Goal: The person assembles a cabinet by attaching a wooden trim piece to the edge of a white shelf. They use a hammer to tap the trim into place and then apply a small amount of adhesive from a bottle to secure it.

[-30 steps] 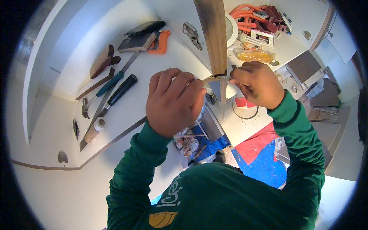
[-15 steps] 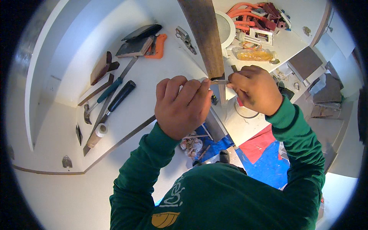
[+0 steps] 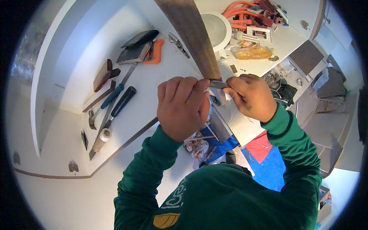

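A short, flat grey metal blade [image 3: 218, 84] spans the gap between my two hands, lying across the near end of a brown-edged upright panel [image 3: 193, 40]. My left hand [image 3: 182, 109] has its thumb and forefinger closed at the blade's left end, the other fingers curled above. At the opposite end, my right hand [image 3: 253, 96] pinches the blade between thumb and bent fingers. Whether it is a plain blade or a scraper I cannot tell, since both ends are covered by fingers.
On the left white shelf lie a claw hammer [image 3: 91, 120], a black-handled tool [image 3: 123, 100], a teal-handled tool [image 3: 114, 95] and a roll [image 3: 102, 140]. To the right are a round white lamp [image 3: 214, 31], orange hoses [image 3: 238, 15] and an amber-filled bottle [image 3: 253, 53]. Blue sheeting [image 3: 264, 168] covers floor below.
The view has shifted slightly. My right hand has turned and moved a little down, and more of the blade's flat side now shows between the hands. Both hands keep their grip.
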Tool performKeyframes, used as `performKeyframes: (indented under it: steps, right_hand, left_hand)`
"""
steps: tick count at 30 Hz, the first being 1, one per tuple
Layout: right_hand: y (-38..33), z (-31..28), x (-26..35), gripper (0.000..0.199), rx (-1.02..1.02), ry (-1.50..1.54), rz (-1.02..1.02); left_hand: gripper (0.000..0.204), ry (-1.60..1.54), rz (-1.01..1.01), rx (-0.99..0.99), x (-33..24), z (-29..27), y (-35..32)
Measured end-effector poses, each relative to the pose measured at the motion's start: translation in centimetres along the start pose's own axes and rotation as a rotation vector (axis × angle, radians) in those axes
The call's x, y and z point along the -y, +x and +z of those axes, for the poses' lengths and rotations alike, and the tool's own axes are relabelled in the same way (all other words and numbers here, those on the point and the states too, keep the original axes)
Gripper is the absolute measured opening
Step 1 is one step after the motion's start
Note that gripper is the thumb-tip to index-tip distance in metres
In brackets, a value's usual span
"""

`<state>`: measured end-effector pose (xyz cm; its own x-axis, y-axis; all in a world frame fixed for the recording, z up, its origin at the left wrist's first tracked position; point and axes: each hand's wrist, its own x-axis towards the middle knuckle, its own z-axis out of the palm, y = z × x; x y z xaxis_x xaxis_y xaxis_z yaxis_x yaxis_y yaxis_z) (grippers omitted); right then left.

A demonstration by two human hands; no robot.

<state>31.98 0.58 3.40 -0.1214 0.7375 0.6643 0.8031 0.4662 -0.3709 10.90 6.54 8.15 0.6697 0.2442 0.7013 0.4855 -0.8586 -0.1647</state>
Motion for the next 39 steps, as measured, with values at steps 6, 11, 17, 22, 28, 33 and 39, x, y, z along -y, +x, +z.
performKeyframes:
  steps: [6,11,17,22,28,33,39]
  right_hand:
    - [-2.7,1.7,1.3,0.016,-0.101,0.351,0.432]
    - [-4.1,5.1,3.3,0.022,-0.325,1.278,0.75]
    - [-3.8,4.8,4.3,0.027,-0.217,1.332,0.73]
    - [-3.7,6.1,4.8,0.032,-0.347,1.748,0.754]
    - [-2.2,7.0,6.8,0.041,-0.42,2.134,0.671]
    - [-1.5,6.2,7.1,0.034,-0.441,2.179,0.73]
    - [-1.0,5.9,6.8,0.024,-0.39,2.238,0.759]
  left_hand:
    - [0.023,-0.044,-0.054,0.0,-0.2,0.0,0.3]
    - [0.023,-0.053,-0.051,0.016,-0.3,-0.1,0.4]
    - [0.024,-0.072,-0.061,0.021,-0.3,-0.3,0.4]
    - [0.028,-0.121,-0.062,-0.001,-0.2,-0.4,0.5]
    - [0.034,-0.129,-0.054,0.046,0.4,-0.4,0.2]
    - [0.034,-0.125,-0.042,0.063,0.7,-0.5,0.1]
    - [0.032,-0.177,-0.036,0.014,0.6,-0.4,0.0]
